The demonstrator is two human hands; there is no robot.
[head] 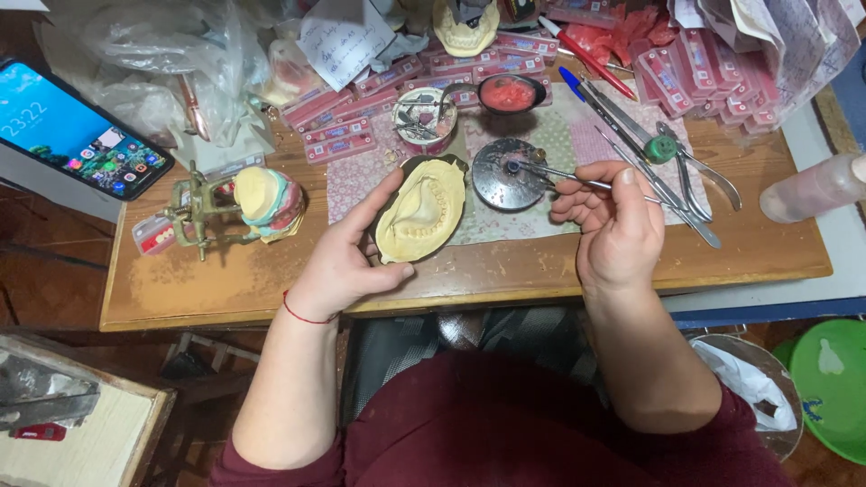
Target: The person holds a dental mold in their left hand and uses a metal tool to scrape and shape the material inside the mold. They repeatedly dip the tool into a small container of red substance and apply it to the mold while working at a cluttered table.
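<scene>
The left hand [347,257] cups a cream dental cast [422,218] above the table [505,271], while the right hand [613,221] pinches a thin metal tool [550,175] whose tip touches a round metal dish [507,174].

The phone [77,131] at nine o'clock is cut by the left edge, its lower corner running out of view. A green bowl [834,388] at four o'clock is clipped by the right edge. The bottle [812,188] at three o'clock loses its far end there too. The tool [559,176] tip, over the round dish [501,180] near centre, is too small to make out. The left hand [347,257] covers the near rim of the cast [422,216]. Papers [785,41] at one o'clock run off the top. The small items in the cup [424,117] at twelve o'clock are too tangled to tell apart.
</scene>
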